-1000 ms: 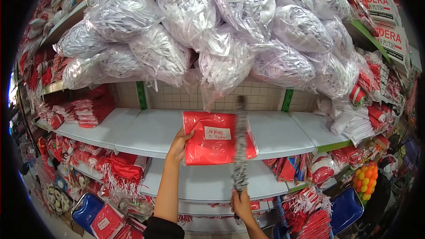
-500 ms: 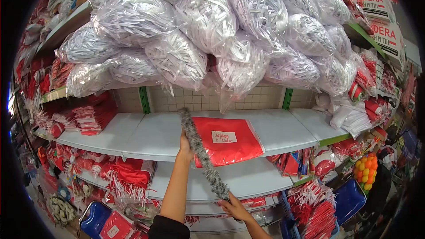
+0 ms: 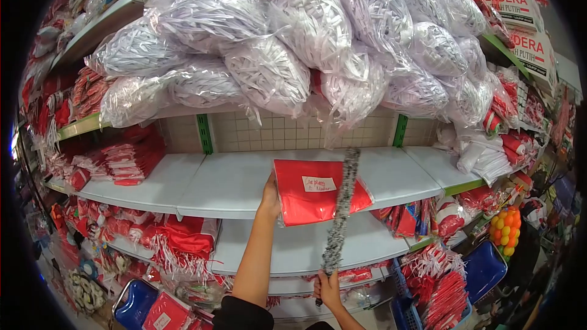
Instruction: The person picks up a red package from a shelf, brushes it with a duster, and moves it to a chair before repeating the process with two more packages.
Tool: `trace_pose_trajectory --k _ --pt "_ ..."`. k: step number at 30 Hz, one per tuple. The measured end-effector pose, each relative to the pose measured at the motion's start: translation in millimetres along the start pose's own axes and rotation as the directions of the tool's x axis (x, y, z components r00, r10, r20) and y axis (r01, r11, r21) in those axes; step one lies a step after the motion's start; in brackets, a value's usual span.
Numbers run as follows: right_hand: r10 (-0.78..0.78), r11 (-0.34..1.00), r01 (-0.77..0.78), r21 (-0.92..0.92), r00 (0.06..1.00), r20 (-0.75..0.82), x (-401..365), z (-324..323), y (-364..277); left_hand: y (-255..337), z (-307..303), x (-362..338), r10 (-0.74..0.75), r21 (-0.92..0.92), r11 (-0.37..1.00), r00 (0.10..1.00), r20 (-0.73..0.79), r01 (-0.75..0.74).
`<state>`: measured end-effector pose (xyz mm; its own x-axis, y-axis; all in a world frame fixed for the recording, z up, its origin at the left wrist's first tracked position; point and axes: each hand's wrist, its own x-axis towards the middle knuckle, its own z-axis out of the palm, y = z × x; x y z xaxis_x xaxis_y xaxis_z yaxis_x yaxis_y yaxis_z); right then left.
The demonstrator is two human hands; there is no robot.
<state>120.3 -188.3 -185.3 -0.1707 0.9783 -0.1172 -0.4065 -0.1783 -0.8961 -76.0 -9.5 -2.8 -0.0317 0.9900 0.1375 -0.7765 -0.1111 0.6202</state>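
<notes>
My left hand [image 3: 269, 195] grips the left edge of a flat red packet [image 3: 299, 205] in clear plastic, which has a white handwritten label. The packet is held over the front part of a pale shelf [image 3: 229, 183]. Closed round the dark handle of a fluffy grey duster [image 3: 335, 241], my right hand [image 3: 329, 291] is lower and to the right. The duster stands nearly upright, and its upper part passes in front of the packet's right side. Some fingers of my left hand are hidden behind the packet.
Large plastic bags of white strips [image 3: 263, 76] bulge over the shelf from above. Red packets [image 3: 128, 159] are stacked at the left and white bundles [image 3: 486, 159] lie at the right. Below right stands a blue basket [image 3: 468, 316] with red-and-white goods.
The duster has swung from the packet's left side to its right side and is now more upright. The packet has shifted slightly right in the view, with my left hand on its edge.
</notes>
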Motion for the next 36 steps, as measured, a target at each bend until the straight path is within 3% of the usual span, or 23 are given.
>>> trace_pose_trajectory --k 1,2,4,5,7,8,9,12,13,14,17,21,24,26,28,30,33,36 --pt "-0.017 0.989 0.023 -0.146 0.999 0.039 -6 1 -2 0 -3 1 -0.025 -0.005 1.0 0.999 0.024 0.025" --pt "-0.196 0.892 0.227 -0.392 0.974 0.118 -6 -2 -1 3 -8 3 -0.049 -0.008 0.999 0.998 0.05 0.049" --pt "-0.429 0.428 0.558 -0.711 0.818 0.383 -5 -6 0 4 -12 5 -0.066 -0.037 0.997 0.995 0.069 0.069" --pt "-0.386 0.463 0.483 -0.743 0.865 0.321 -7 -7 0 3 -15 4 -0.059 -0.065 0.996 0.996 0.062 0.063" --pt "-0.43 0.687 0.394 -0.611 0.898 0.096 0 -9 6 4 -13 5 0.002 -0.072 0.997 0.995 0.102 0.005" --pt "-0.423 0.78 0.352 -0.517 0.906 -0.021 2 -10 10 3 -13 6 0.002 -0.062 0.998 0.998 0.065 0.002" --pt "-0.267 0.942 0.231 -0.245 0.955 -0.127 -1 -6 1 6 0 -4 0.002 -0.055 0.999 1.0 0.026 0.0" --pt "-0.211 0.958 0.191 -0.212 0.974 -0.076 -12 -5 -21 5 5 -7 0.013 -0.008 1.0 1.0 -0.013 -0.014" --pt "-0.204 0.898 0.182 -0.4 0.979 -0.013 -13 -13 -18 5 3 -6 0.023 0.011 1.0 1.0 -0.011 -0.022" --pt "-0.298 0.786 0.291 -0.546 0.951 0.077 -15 -18 -20 6 2 -5 0.008 0.002 1.0 1.0 0.022 -0.008" --pt "-0.499 0.292 0.529 -0.797 0.795 0.345 -12 -38 -29 8 2 -4 -0.012 -0.014 1.0 0.997 0.073 0.013" --pt "-0.521 0.704 0.356 -0.615 0.847 -0.107 -2 -25 -54 7 18 -17 0.033 0.055 0.998 0.999 -0.008 -0.032" --pt "-0.358 0.58 0.266 -0.77 0.932 0.053 -10 -5 -81 7 13 -13 -0.003 0.068 0.998 1.0 0.021 0.002" --pt "-0.185 0.506 0.373 -0.778 0.927 0.325 6 -9 -83 3 6 -8 -0.012 0.092 0.996 0.999 0.036 0.009" --pt "-0.126 0.524 0.35 -0.777 0.934 0.336 9 -1 -127 3 9 -10 0.036 0.146 0.989 0.999 0.018 -0.038" --pt "-0.316 0.468 0.322 -0.823 0.931 0.184 33 -11 -139 3 12 -12 0.056 0.175 0.983 0.998 0.008 -0.056" --pt "-0.452 0.286 0.191 -0.939 0.891 0.043 33 -9 -176 5 11 -12 0.055 0.194 0.979 0.998 0.016 -0.057" --pt "-0.261 0.155 0.212 -0.965 0.951 0.167 20 -3 -208 3 12 -13 0.045 0.215 0.976 0.999 0.022 -0.048"
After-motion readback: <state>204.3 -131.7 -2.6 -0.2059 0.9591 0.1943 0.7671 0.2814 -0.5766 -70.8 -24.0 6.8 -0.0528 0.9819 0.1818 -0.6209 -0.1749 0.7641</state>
